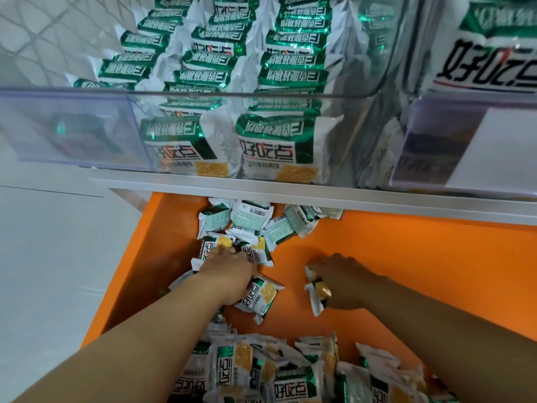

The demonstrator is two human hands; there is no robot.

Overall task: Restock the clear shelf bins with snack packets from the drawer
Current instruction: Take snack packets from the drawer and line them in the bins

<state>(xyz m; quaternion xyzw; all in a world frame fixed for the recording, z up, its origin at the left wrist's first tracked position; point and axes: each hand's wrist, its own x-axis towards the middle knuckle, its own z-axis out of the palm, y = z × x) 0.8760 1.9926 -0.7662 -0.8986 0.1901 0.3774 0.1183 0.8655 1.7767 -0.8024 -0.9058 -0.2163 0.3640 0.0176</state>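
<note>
2 hands are down in the orange drawer (406,251) on my feed. My view has the left hand (229,274) lying palm down on the loose packets (250,225) scattered toward the drawer's back, its fingers reaching forward over them. 1 flat packet (261,298) pokes out from under its thumb side, touching the hand, but I cannot tell whether it is gripped or just lying beneath. The right hand (341,282) sits well apart from it on bare orange floor, fingers curled round a crumpled packet (316,289) that it holds on edge. Nearest me, a pile of packets (276,373) fills the drawer's front. Above the white shelf edge (290,193), the clear bin (72,126) holds upright rows of stocked packets (203,62), though its left front section looks mostly bare. Just beside it on the right I see a second bin (494,158).
</note>
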